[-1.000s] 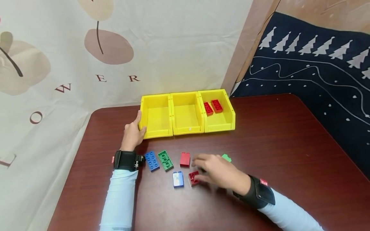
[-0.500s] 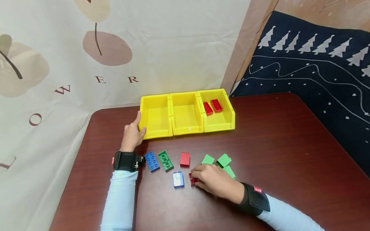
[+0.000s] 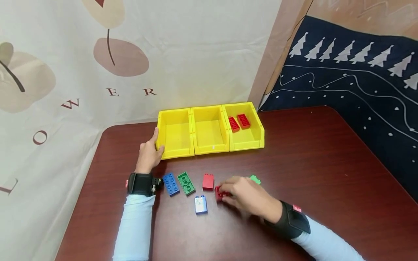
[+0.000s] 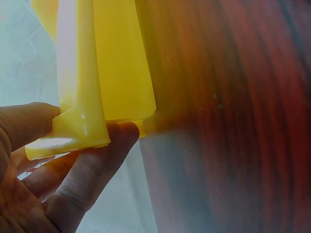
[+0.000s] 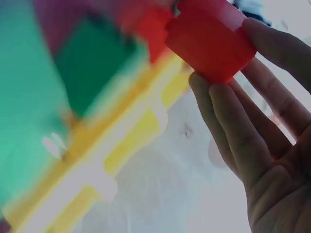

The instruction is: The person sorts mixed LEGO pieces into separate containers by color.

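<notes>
My left hand point(image 3: 149, 156) grips the near left corner of the leftmost yellow bin point(image 3: 176, 137); in the left wrist view its thumb and fingers lie on both sides of the yellow wall point(image 4: 82, 97). My right hand point(image 3: 249, 195) pinches a red toy brick point(image 5: 214, 41) between thumb and fingertips, low over the table. Left of it lie another red brick point(image 3: 208, 182), a blue brick with a pale printed face point(image 3: 200, 204), a green brick with its hollow side up point(image 3: 186, 183) and a blue brick with studs up point(image 3: 171, 184).
Two more bins, the middle one point(image 3: 210, 132) and the right one point(image 3: 249, 141), adjoin the first. Two red bricks point(image 3: 243, 121) lie in the right bin. A green brick point(image 3: 255, 179) shows behind my right hand. Patterned cloths point(image 3: 202, 54) hang behind the brown table point(image 3: 310, 152).
My right hand reached down to the red brick, took hold of it and has shifted it slightly up and right. The left hand stays at the bin.
</notes>
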Demonstrator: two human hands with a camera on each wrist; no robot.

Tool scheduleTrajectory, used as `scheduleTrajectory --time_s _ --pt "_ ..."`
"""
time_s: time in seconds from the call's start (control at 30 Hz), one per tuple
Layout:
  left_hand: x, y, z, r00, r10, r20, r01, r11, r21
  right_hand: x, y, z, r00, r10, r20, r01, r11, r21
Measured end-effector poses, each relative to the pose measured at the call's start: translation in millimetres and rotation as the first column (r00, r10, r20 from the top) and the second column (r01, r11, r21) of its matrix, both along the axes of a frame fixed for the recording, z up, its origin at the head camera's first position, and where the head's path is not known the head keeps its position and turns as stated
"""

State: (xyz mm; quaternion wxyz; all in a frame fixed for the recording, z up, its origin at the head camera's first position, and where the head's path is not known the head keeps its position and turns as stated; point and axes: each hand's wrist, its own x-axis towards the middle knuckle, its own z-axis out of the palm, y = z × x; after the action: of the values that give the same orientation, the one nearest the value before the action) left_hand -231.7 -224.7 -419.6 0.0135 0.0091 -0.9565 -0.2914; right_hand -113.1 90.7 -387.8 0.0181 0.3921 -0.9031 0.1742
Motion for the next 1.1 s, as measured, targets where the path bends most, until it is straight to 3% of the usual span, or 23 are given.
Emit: scheduleTrajectory --time_s 0.13,0.27,0.47,0.57,0.77,0.9,1.1 --pt "0.0 -0.1 -0.9 1.0 0.003 0.002 -0.003 1.0 0.005 -20.9 13.3 24.3 0.997 -0.062 -0.043 0.058 0.996 -0.073" --pt "0.6 -0.8 -0.1 1.0 0.001 -0.001 -0.001 1.0 -0.002 -51.4 26.3 48.2 0.985 -0.162 -0.063 0.154 0.981 -0.115" --pt "0.6 0.6 -0.4 1.0 -0.005 -0.005 0.004 1.0 -0.005 -109.8 41.5 63.5 0.923 -0.384 -0.021 0.381 0.92 -0.088" --pt "0.3 1.2 -0.2 1.0 -0.001 -0.003 0.001 1.0 -0.001 -139.8 45.3 66.2 0.884 -0.467 0.028 0.468 0.883 -0.032" --pt "0.1 -0.3 0.7 1.0 0.006 -0.004 -0.006 1.0 0.005 -190.1 40.4 63.9 0.837 -0.53 0.139 0.527 0.848 0.058" --pt "0.4 -0.2 0.7 1.0 0.006 0.012 -0.006 1.0 0.01 -211.3 32.7 58.0 0.804 -0.555 0.215 0.544 0.831 0.111" --pt "0.1 1.3 1.2 1.0 0.005 0.017 -0.005 1.0 0.01 -228.4 26.0 45.0 0.765 -0.581 0.277 0.56 0.813 0.16"
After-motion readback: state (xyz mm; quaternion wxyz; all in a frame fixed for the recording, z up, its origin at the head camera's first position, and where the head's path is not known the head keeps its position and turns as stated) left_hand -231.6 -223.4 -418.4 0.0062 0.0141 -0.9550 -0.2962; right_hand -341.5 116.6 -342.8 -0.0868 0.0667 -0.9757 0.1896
